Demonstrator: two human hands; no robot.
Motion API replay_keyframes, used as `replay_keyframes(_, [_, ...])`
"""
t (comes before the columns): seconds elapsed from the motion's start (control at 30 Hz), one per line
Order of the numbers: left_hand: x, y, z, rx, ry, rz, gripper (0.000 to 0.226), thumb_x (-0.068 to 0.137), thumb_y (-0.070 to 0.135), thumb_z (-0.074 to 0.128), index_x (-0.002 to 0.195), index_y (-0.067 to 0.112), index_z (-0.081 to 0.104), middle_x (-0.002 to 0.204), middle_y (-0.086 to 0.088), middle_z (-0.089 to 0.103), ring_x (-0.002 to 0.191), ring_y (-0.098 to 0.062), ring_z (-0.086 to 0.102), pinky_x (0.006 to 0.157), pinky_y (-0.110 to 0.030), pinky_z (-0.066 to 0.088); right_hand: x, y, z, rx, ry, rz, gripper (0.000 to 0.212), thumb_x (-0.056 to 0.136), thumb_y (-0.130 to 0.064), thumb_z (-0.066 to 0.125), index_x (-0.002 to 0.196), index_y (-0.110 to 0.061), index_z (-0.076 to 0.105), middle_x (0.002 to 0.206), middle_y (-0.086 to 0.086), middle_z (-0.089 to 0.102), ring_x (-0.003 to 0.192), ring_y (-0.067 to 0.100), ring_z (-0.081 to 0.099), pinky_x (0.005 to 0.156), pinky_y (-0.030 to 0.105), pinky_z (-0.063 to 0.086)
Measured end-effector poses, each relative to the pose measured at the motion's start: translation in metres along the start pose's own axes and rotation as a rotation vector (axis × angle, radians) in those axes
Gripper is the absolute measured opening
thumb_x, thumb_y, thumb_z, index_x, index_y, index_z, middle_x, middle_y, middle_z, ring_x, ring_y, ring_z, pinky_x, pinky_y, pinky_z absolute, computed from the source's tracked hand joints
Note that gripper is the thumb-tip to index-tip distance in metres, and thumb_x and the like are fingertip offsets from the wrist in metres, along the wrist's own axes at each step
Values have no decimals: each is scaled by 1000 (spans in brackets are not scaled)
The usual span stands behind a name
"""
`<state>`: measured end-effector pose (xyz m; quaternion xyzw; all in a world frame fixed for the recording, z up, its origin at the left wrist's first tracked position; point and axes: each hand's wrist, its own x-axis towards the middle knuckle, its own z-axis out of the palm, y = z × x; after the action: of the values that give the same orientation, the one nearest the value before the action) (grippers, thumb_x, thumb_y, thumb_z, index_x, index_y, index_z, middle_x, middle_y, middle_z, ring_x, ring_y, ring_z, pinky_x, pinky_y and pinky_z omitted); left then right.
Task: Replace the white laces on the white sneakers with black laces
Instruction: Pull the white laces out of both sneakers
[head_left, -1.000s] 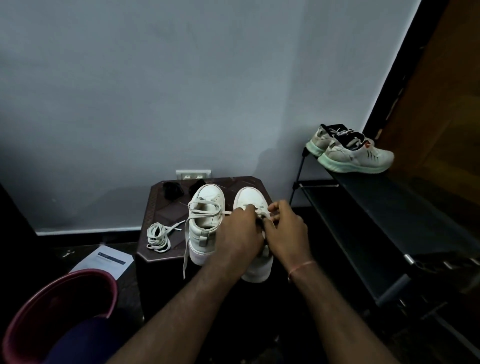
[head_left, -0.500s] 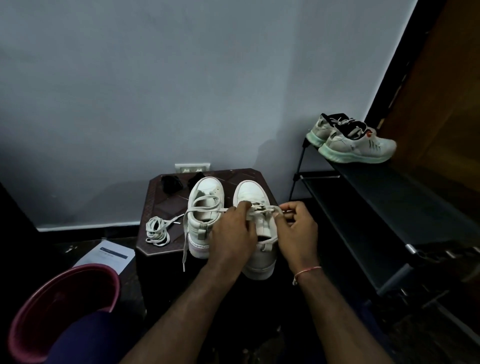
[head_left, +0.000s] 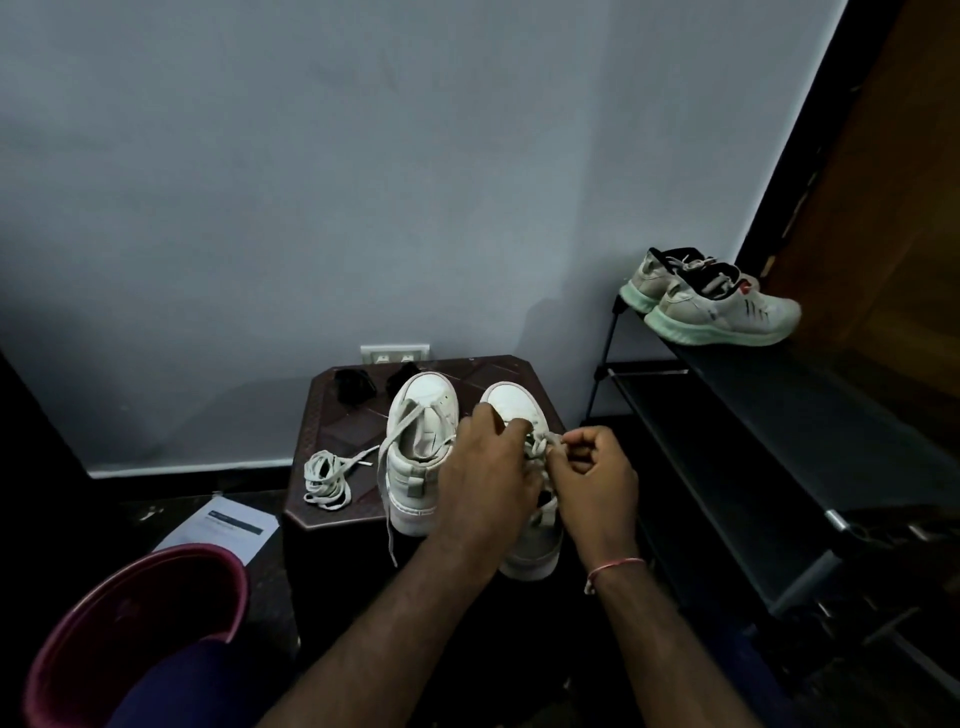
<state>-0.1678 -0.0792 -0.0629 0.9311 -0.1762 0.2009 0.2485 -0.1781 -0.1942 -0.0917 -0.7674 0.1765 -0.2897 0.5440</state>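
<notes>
One white lace (head_left: 541, 448) — seemingly — between left hand (head_left: 488, 475) and right hand (head_left: 595, 480) fingers (head_left: 574, 441)

Grey wall (head_left: 311, 182), dark shoe rack (head_left: 805, 415)

- A home's entry corner: a plain grey wall (head_left: 311, 182) with a wall socket (head_left: 395, 353).
- A metal shoe rack (head_left: 779, 415) holds running shoes (head_left: 717, 306) beside a wooden door (head_left: 893, 208).

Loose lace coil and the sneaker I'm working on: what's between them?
In the head view, the other sneaker, its lace loosened, stands between the coil and the handled sneaker.
</notes>
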Motion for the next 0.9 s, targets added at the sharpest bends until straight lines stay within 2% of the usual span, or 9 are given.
replay_keyframes(0.23, [31,3,5,136,-59,68,22,89,33,53,101,20,66,115,-4,50,110,-26,46,84,-40,40,5,-3,-4,-81,-63,-17,17,80,-22,75,84,-26,59,76,-9,67,70,5,67,66,27,55])
replay_keyframes(0.4, [42,-6,7,-482,-31,-306,6,84,18,55,82,14,59,88,-4,63,90,-27,59,82,-43,47,6,-4,-3,-110,-38,-5,15,79,-20,73,81,-27,59,73,-10,66,69,8,66,70,33,57])
replay_keyframes(0.5, [41,-3,2,-617,-83,-290,2,75,24,53,77,25,52,76,5,64,77,-21,63,79,-44,51,8,-2,-1,-133,-27,11,14,79,-25,73,82,-26,60,71,-11,66,69,7,66,71,34,56])
replay_keyframes(0.57, [42,-2,-1,-654,-166,-260,13,67,27,50,80,30,50,70,6,65,74,-20,65,78,-46,52,8,-2,-1,-121,-35,24,15,79,-29,75,83,-26,60,72,-10,67,68,6,66,70,33,56])
replay_keyframes(0.67, [51,0,-11,-459,-337,-153,26,67,34,62,91,29,54,76,6,66,83,-17,65,82,-39,51,8,-4,-3,-130,-57,32,14,80,-28,74,85,-25,61,72,-11,66,67,1,63,68,27,51])
replay_keyframes(0.73, [57,4,-18,-46,-378,14,29,75,39,63,101,27,61,95,5,67,101,-18,61,88,-36,42,8,-5,-4,-140,-62,24,14,81,-33,73,86,-26,61,73,-12,66,67,0,63,68,26,51])
replay_keyframes(0.8, [60,6,-23,232,-344,124,24,83,34,61,104,24,66,105,0,66,105,-23,61,84,-35,41,8,-4,-3,-135,-66,17,17,81,-37,73,85,-27,61,73,-11,67,68,4,66,69,29,55])
replay_keyframes(0.87, [63,7,-25,275,-325,160,19,84,27,61,100,21,69,101,-4,67,97,-26,64,73,-31,42,8,-2,-2,-128,-68,24,17,80,-38,74,84,-27,60,73,-11,68,69,5,67,72,33,56])
replay_keyframes(0.9, [63,6,-25,175,-329,138,15,84,25,62,95,20,71,93,-4,68,89,-25,65,67,-27,41,8,-1,-2,-119,-64,33,17,80,-37,74,84,-27,61,73,-10,68,69,5,67,72,35,56])
